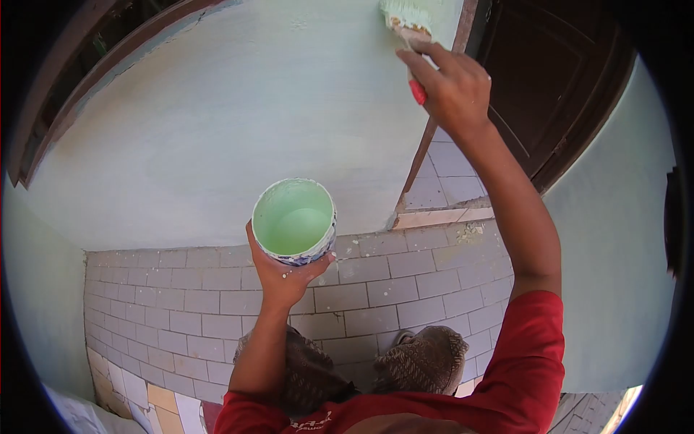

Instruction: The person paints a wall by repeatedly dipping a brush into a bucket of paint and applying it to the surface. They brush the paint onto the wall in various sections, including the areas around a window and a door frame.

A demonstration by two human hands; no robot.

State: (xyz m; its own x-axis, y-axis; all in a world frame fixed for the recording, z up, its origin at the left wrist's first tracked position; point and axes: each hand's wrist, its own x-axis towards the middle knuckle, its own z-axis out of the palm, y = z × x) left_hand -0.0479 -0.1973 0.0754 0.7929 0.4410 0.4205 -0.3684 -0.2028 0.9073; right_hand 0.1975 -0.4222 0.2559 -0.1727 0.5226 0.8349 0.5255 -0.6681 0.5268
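Hands (pixel 288 275): one paint can (pixel 294 220), one brush (pixel 405 25).

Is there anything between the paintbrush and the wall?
Nothing visible is in the way. The right hand holds the red-handled paintbrush with its pale green bristles up against the light green wall. The left hand holds the round tub of mint green paint lower down, clear of the brush.

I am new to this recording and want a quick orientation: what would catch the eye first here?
First comes the paint pot at the centre, filled with pale green paint and gripped from below by the left hand. Next, at the top, the right hand holds a brush with a red handle against the pale green wall. A dark brown door stands at the upper right.
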